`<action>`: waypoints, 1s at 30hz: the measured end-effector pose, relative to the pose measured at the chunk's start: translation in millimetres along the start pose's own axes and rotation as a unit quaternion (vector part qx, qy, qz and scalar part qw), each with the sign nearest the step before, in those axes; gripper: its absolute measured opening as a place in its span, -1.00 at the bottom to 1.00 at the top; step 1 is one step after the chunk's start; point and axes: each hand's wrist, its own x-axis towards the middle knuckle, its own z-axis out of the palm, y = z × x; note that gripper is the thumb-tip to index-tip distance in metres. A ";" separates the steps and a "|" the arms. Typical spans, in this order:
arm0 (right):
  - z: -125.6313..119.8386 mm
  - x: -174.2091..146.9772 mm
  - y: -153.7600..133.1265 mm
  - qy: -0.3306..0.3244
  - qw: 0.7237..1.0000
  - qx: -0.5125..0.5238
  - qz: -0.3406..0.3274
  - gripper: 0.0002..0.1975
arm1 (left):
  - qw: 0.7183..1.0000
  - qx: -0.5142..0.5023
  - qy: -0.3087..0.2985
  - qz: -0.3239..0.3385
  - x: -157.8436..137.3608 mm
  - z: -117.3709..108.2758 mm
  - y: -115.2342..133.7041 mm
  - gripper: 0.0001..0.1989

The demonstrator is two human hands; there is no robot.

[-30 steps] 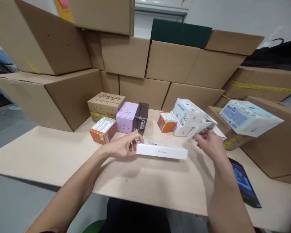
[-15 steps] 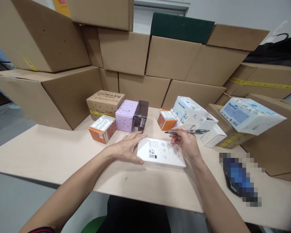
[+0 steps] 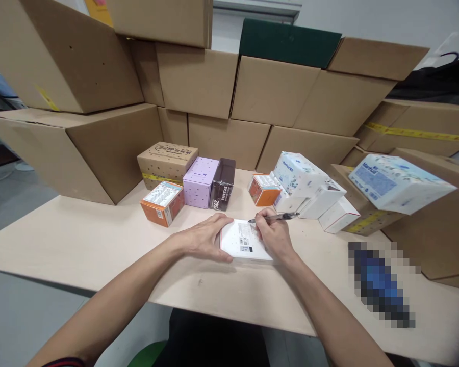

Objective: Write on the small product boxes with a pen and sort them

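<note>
A flat white box (image 3: pixel 232 240) with printed text and a small code label lies on the table in front of me. My left hand (image 3: pixel 202 237) clasps its left end, thumb along the near side and fingers along the far side. Closed round a pen (image 3: pixel 282 216), my right hand (image 3: pixel 276 238) rests over the right part of the box and hides it. The pen's tip is at the box's top face, near the printed text; whether it touches, I cannot tell.
Behind the hands stand an orange box (image 3: pixel 162 204), a lilac box (image 3: pixel 199 182), a dark box (image 3: pixel 222 184), another orange box (image 3: pixel 263 189) and white tissue packs (image 3: pixel 300 173). Large cartons (image 3: pixel 229 140) wall the back. A pixelated dark object (image 3: pixel 380 283) lies at the right.
My right hand has moved left with the pen, bringing its tip down to the box's top. The left hand and the box have shifted slightly right.
</note>
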 end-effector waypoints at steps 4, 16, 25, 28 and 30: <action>0.2 0.0 -0.6 -0.012 1.000 -0.014 -0.005 -0.75 | 1.000 0.003 -0.007 0.001 -0.2 -1.2 0.2 0.07; -0.4 -0.2 -2.9 -0.023 0.999 -0.048 0.003 -0.76 | 1.000 -0.006 0.005 0.012 -0.6 -0.4 -0.5 0.05; 1.9 -1.5 -0.5 -0.042 0.999 0.011 0.025 -0.74 | 1.000 0.002 -0.001 0.006 -1.3 -1.0 1.0 0.05; -0.3 -0.5 -1.6 -0.023 0.999 0.010 0.034 -0.72 | 1.000 0.001 0.001 0.006 -1.8 -1.0 1.1 0.06; -10.5 3.1 -4.0 0.012 0.999 -0.011 0.032 -0.72 | 1.000 0.003 -0.001 0.001 -2.5 -1.8 1.1 0.06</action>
